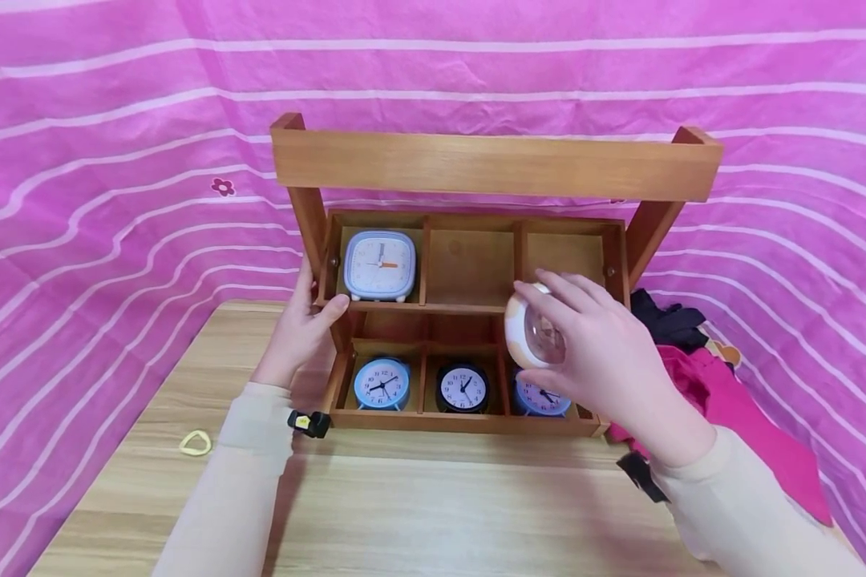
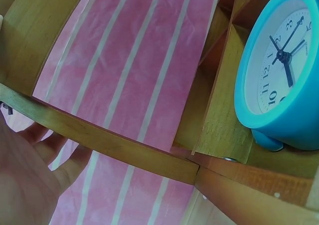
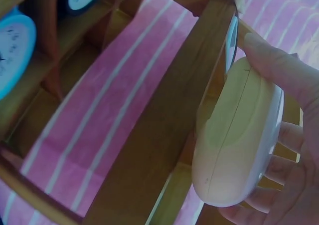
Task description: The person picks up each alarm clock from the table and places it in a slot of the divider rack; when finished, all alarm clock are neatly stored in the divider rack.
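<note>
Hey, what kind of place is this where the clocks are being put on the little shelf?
Probably a makeshift recording set in a room, not a shop: a striped pink sheet hangs as backdrop behind a wooden table, and a heap of clothes lies beside the wooden shelf.

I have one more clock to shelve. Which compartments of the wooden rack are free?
The upper middle compartment and upper right compartment, right of the square clock, are free. The lower row holds three clocks. The right hand grips a cream clock.
</note>
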Demonstrator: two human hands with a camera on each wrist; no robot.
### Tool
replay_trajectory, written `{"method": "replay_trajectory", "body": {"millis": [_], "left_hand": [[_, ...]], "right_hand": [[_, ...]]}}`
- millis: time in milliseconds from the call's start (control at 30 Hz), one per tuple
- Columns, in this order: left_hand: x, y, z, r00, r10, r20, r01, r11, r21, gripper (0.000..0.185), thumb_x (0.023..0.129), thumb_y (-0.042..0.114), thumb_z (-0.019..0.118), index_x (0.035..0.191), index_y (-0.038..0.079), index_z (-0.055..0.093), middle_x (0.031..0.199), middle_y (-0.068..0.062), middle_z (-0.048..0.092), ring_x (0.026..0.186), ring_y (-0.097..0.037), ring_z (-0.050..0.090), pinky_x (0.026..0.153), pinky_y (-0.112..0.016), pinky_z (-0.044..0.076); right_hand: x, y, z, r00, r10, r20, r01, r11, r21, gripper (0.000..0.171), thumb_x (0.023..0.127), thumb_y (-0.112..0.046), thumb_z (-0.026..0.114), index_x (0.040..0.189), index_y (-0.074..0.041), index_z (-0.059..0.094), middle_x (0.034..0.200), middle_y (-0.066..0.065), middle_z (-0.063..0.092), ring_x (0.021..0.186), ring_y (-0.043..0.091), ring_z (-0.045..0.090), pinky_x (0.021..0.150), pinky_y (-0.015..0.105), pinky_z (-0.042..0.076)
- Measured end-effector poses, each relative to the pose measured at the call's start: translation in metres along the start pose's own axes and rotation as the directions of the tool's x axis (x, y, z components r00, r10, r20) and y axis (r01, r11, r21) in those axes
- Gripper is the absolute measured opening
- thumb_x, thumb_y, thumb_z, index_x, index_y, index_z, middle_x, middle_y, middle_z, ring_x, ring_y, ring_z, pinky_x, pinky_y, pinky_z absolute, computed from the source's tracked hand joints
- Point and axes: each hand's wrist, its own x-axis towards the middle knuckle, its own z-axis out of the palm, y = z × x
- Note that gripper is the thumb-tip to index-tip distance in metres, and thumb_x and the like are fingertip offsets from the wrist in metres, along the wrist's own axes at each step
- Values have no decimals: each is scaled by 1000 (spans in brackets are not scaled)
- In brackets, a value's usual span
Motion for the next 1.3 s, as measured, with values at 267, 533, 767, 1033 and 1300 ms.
{"method": "replay_trajectory", "body": {"millis": [267,533,767,1033,1300], "left_hand": [[1,2,1,1000,1,1,-1,1000,-1,90,104,25,65,165,51,5,172,-1,21,149,-41,35,105,-71,42],[1,3,-1,1000,-5,-4,5,1000,15,89,103,25,66,164,51,6,172,-2,22,148,-41,37,103,-70,45],[2,0,0,1000,13,-4,-13,1000,-2,89,104,24,66,164,51,7,172,-2,23,147,-40,38,103,-69,45],[2,-1,1,1000,18,-2,-18,1000,-13,88,104,26,66,165,50,6,172,-1,21,149,-39,35,104,-71,43],[2,-1,0,1000,18,-9,-18,1000,-7,89,103,25,66,165,50,7,172,1,21,150,-38,35,106,-69,43]], "right_hand": [[27,-4,6,1000,20,-2,-20,999,34,103,59,-47,102,148,-18,60,151,16,55,134,44,51,104,67,48],[51,-9,13,1000,23,-15,-22,997,67,101,62,-48,101,148,-15,60,152,17,54,135,46,50,108,67,44],[68,-13,18,1000,31,-2,-30,997,74,97,64,-49,99,148,-17,60,153,17,54,136,46,49,107,67,43],[86,-16,26,998,51,20,-53,995,90,104,65,-49,99,152,-13,55,154,13,53,141,42,45,113,64,39],[100,-13,41,999,47,16,-48,996,77,99,67,-54,96,148,-11,59,152,14,54,138,41,46,113,60,39]]}}
